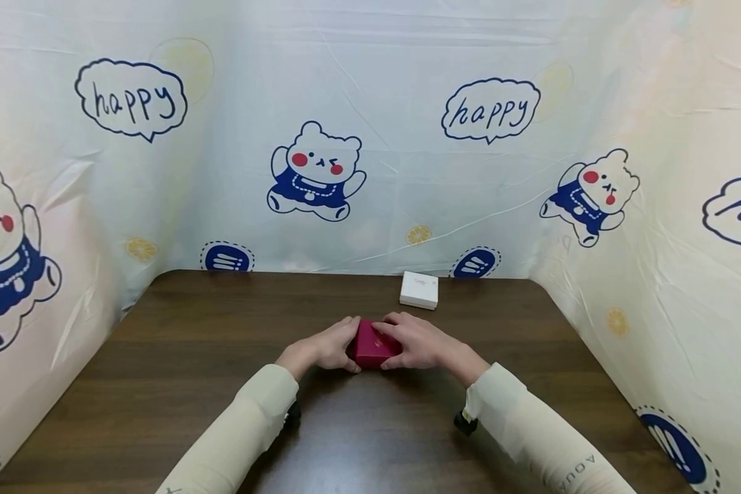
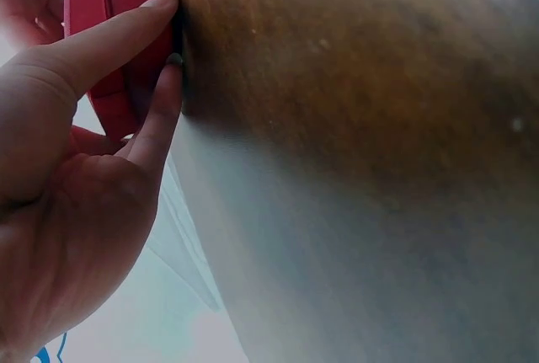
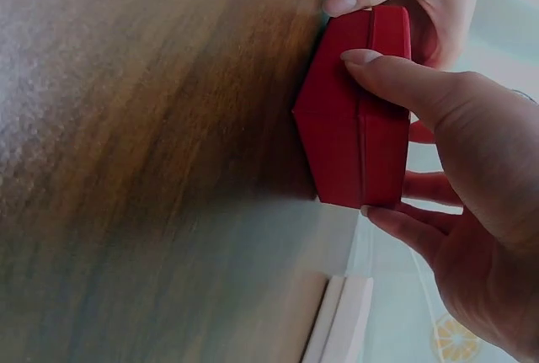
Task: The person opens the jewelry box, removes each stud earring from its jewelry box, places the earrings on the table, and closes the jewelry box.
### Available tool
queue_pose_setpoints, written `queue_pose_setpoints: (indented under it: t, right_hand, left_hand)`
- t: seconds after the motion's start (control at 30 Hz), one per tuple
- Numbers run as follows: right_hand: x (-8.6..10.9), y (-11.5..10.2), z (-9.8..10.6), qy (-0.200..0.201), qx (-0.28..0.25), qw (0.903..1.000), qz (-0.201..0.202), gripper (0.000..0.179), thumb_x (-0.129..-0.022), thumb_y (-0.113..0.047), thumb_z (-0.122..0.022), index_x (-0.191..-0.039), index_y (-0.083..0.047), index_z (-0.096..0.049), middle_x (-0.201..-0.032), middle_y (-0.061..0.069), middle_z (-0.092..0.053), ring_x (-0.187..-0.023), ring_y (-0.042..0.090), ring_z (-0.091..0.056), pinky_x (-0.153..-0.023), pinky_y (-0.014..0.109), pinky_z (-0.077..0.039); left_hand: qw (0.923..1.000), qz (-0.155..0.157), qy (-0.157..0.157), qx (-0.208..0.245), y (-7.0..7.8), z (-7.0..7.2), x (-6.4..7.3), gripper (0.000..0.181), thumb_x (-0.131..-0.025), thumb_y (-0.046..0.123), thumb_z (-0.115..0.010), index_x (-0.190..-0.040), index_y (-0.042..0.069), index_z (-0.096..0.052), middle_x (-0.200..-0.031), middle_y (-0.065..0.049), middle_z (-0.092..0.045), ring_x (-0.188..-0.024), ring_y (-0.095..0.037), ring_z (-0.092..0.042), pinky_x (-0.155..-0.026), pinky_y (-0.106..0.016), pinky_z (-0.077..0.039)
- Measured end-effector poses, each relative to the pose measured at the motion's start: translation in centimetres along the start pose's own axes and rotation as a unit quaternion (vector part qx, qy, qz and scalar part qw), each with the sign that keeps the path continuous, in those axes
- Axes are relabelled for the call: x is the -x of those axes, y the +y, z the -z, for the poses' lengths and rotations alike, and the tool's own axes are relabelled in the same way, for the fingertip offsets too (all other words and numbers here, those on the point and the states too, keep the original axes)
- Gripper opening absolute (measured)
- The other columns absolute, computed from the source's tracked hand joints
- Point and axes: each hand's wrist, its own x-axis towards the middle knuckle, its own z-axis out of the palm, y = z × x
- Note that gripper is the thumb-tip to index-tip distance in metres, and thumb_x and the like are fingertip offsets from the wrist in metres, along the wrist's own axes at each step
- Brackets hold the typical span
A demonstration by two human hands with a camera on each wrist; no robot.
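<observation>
Sleeves (image 1: 247,412): Two long, pale cream sleeves come in from the bottom. The right one has some dark letters on it.
Black wrist things (image 1: 466,423): A small dark piece shows by each cuff. I cannot tell just what they are.
Left hand (image 1: 326,345): It grips the left end of the red box (image 1: 373,350). The thumb is on the near side, and other fingers go round to the far side, where some are hidden.
Right hand (image 1: 421,341): It grips the right end of the same box. The thumb presses on the near side, and the other fingers reach over the top and the far side.
Red box: It sits on the table (image 1: 377,439), right in between the two hands, and both touch it. A thin line runs round its sides, a bit under the top. The top has a little gold mark, too small to read.
Table: It is dark brown wood with long streaks, and it shines a bit near the front.
White box (image 1: 418,289): It is small and flat. It lies past the red one, a bit to the right, near the far edge. The two boxes are apart.
Cloth (image 1: 401,68): It is pale and hangs behind the table and at both sides.
Bears (image 1: 313,180): They are drawn on the cloth, with red cheeks and blue clothes.
Bubbles (image 1: 132,101): Two of them say "happy".
</observation>
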Motion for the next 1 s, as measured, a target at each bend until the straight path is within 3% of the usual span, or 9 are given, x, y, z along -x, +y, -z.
queue_pose_setpoints:
  t: [0.47, 0.73, 1.0]
  right_hand:
    - [0.0, -0.1, -0.1, 0.013, 0.001, 0.9999, 0.007, 0.078, -0.087, -0.045, -0.079, -0.153, -0.016, -0.048, -0.143, 0.01, -0.052, -0.124, 0.025, -0.052, -0.099, 0.043, -0.05]
    - [0.0, -0.3, 1.1, 0.001, -0.031, 0.9993, -0.02, 0.076, -0.089, -0.043, -0.078, -0.154, -0.018, -0.047, -0.147, 0.01, -0.051, -0.127, 0.026, -0.051, -0.102, 0.044, -0.048]
    - [0.1, -0.4, 0.7, 0.003, -0.027, 0.9994, -0.021, 0.077, -0.088, -0.044, -0.078, -0.153, -0.018, -0.048, -0.145, 0.009, -0.052, -0.124, 0.025, -0.052, -0.101, 0.043, -0.049]
  left_hand:
    - [1.0, 0.009, -0.003, 0.001, -0.1, 0.1, 0.1, 0.107, -0.082, 0.021, -0.088, -0.156, -0.012, -0.019, -0.153, -0.023, -0.039, -0.141, -0.034, -0.04, -0.115, -0.046, -0.036]
    - [0.9996, -0.018, 0.016, 0.017, -0.1, 0.4, -0.1, 0.085, -0.079, 0.017, -0.09, -0.145, 0.001, -0.04, -0.133, -0.013, -0.051, -0.125, -0.027, -0.05, -0.108, -0.045, -0.043]
    - [0.9995, -0.021, 0.011, 0.022, 0.0, 0.2, -0.1, 0.08, -0.078, 0.015, -0.091, -0.142, 0.002, -0.044, -0.13, -0.011, -0.053, -0.123, -0.026, -0.05, -0.107, -0.046, -0.043]
